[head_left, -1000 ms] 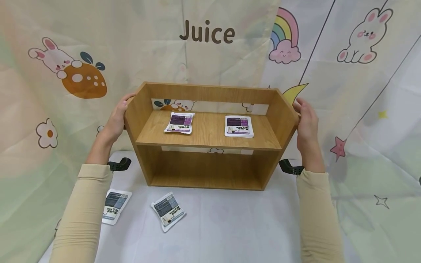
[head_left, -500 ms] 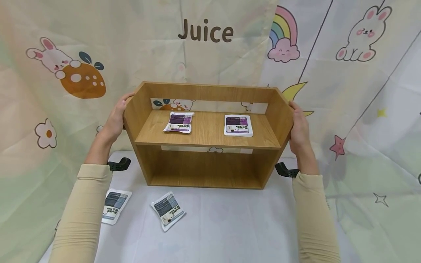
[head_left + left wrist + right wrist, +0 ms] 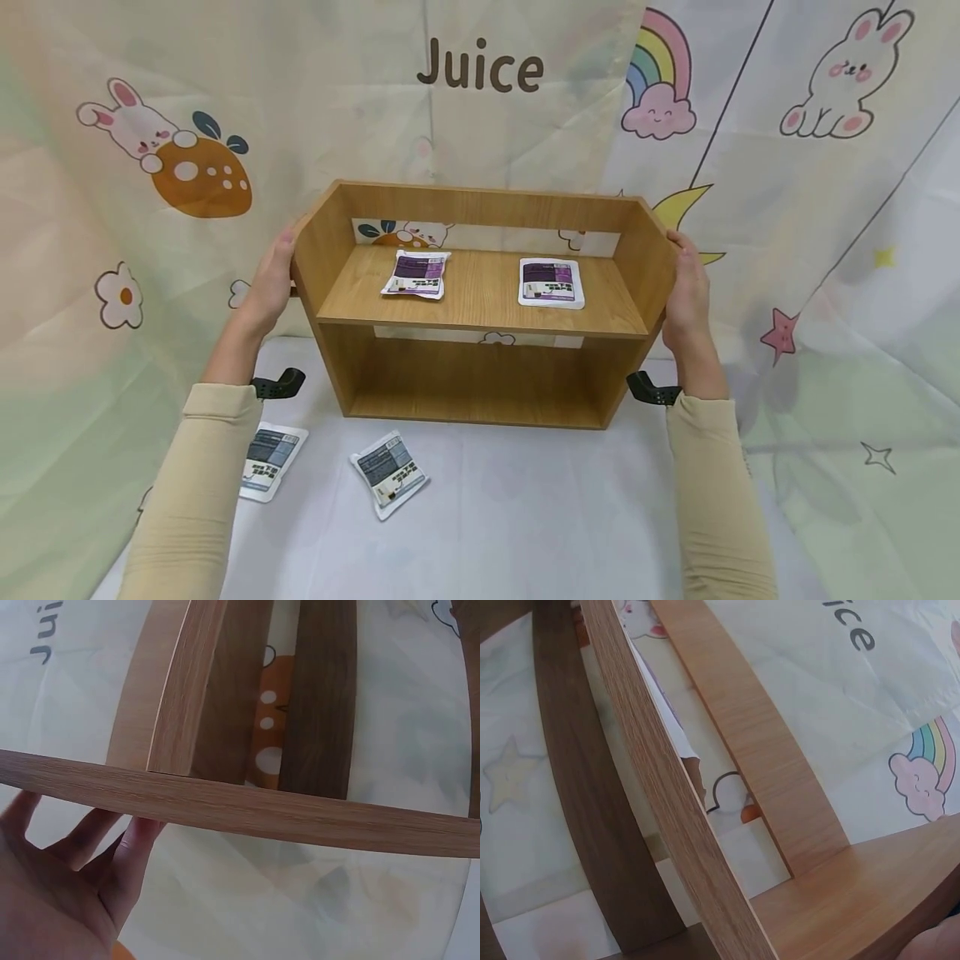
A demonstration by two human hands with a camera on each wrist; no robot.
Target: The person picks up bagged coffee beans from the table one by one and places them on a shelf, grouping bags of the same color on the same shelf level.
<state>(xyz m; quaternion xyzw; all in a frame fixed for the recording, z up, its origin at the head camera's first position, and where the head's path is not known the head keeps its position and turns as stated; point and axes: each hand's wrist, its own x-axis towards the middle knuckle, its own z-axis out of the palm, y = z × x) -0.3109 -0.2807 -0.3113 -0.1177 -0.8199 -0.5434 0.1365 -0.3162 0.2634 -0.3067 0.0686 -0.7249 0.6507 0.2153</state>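
A two-tier wooden shelf (image 3: 480, 304) stands upright between my hands. My left hand (image 3: 270, 287) touches its left side panel; in the left wrist view, the extended fingers of the left hand (image 3: 75, 877) meet the outer face of that panel (image 3: 247, 814). On the opposite side, my right hand (image 3: 686, 300) rests against the right panel, its fingertips near the slanted upper edge. Only a corner of the right hand (image 3: 937, 941) appears in the right wrist view. The upper tier bears a purple-labelled packet (image 3: 417, 274) at left and another purple-labelled packet (image 3: 551, 283) at right.
On the white tabletop (image 3: 510, 500) lie a blue-grey-labelled packet (image 3: 389, 475) in front of the shelf and a similar packet (image 3: 272, 461), partly covered by my left sleeve (image 3: 195, 483). A printed cloth backdrop (image 3: 480, 133) hangs behind the shelf.
My right hand has come inward against the shelf's right panel. The left hand stays at its panel, its fingers slightly lower. The head view has shifted a little; the packets look unmoved.
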